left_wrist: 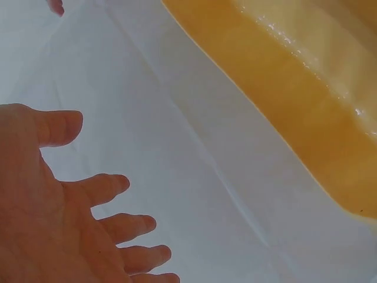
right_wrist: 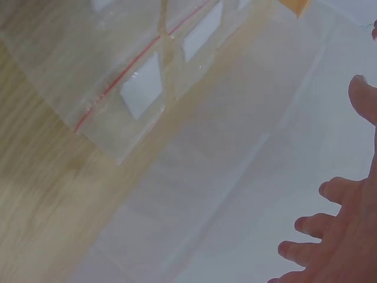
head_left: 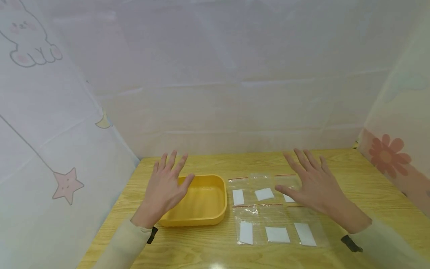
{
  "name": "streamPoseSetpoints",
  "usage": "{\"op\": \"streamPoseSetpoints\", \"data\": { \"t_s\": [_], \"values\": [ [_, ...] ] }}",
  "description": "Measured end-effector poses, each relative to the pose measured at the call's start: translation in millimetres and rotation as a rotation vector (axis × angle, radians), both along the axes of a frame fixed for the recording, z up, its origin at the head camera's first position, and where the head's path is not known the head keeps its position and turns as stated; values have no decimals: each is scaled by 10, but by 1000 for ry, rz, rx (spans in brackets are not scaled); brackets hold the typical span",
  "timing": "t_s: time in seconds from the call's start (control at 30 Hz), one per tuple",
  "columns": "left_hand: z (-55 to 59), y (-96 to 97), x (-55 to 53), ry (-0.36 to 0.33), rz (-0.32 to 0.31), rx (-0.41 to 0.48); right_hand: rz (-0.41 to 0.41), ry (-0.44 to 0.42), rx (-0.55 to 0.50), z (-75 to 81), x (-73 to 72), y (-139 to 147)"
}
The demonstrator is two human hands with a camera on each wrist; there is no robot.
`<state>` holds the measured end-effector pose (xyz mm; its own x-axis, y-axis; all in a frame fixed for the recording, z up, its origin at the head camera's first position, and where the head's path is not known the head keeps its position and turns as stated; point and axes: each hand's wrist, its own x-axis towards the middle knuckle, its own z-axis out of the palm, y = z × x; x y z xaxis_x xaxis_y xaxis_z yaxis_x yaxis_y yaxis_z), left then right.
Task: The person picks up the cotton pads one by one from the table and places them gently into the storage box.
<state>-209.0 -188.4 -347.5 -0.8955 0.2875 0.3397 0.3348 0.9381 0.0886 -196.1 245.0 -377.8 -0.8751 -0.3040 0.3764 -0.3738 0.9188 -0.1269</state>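
In the head view my left hand is spread with straight fingers above the left part of a yellow rectangular tub. Nothing is in its grasp. My right hand is likewise spread, over the right end of two rows of clear zip bags with red seal lines. Inside the bags are white rectangular pieces, such as one at the front left and one at the front middle. The right hand partly hides the bag at the back right. The left wrist view shows the tub's wall beyond my straight fingers.
A wood-grain table carries the tub and the bags side by side. Pale sheets hang behind and along both sides, the left one printed with a pink star, the right one with a red flower.
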Motion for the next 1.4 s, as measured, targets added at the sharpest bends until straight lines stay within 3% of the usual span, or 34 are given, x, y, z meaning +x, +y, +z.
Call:
{"op": "streamPoseSetpoints", "data": {
  "t_s": [0.2,0.43,0.63,0.8,1.03,1.23,1.4],
  "values": [
    [-107,-104,124,-15,-16,38,45,21,-20,-106,83,82],
    [-278,-285,295,-55,4,83,79,-40,-36,-231,235,251],
    [-413,-434,377,-71,15,127,116,31,-13,-375,338,405],
    [-489,-564,426,-117,44,162,123,15,-34,-471,395,482],
    [-576,-728,483,-210,91,210,139,-91,-93,-596,447,602],
    [-683,-884,473,-277,69,300,197,-181,-128,-768,496,746],
    [-721,-987,459,-374,58,400,227,-161,-145,-940,550,840]
  ]
}}
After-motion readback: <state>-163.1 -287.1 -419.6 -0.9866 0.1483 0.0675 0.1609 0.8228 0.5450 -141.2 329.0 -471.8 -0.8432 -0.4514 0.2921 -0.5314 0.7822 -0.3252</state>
